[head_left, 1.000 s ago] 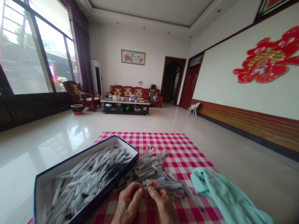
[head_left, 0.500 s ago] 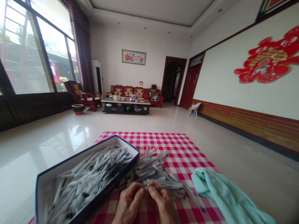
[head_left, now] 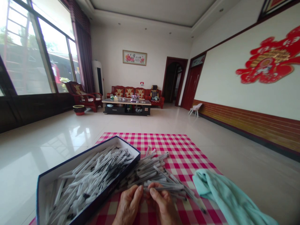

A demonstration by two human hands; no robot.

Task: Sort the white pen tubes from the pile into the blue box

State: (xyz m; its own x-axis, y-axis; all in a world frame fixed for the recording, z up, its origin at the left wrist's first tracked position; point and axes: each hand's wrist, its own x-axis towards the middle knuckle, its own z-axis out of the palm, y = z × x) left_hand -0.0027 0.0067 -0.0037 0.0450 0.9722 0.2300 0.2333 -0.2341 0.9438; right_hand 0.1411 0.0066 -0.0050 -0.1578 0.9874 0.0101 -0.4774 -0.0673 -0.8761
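Observation:
Low at the front of the checked cloth, my left hand (head_left: 129, 201) and my right hand (head_left: 161, 200) are close together with thumbs and fingers pinched. A thin pale pen (head_left: 145, 189) shows between their fingertips, most of it hidden by the fingers. Just beyond them lies a loose pile of pens (head_left: 152, 168), white and translucent with dark ends. To the left, a blue-edged box (head_left: 87, 156) with a white inside stands at an angle, holding many similar pens (head_left: 98, 175).
The pink-and-white checked cloth (head_left: 173, 143) lies under everything. A crumpled mint-green cloth (head_left: 225, 193) is at the right edge. Farther off across the tiled floor stand a low coffee table (head_left: 126, 101), a wooden sofa (head_left: 150, 93) and a small chair (head_left: 195, 109).
My left thumb has lifted and straightened slightly, and the hands have drawn a little apart. The view has shifted very slightly; box and pile stay put.

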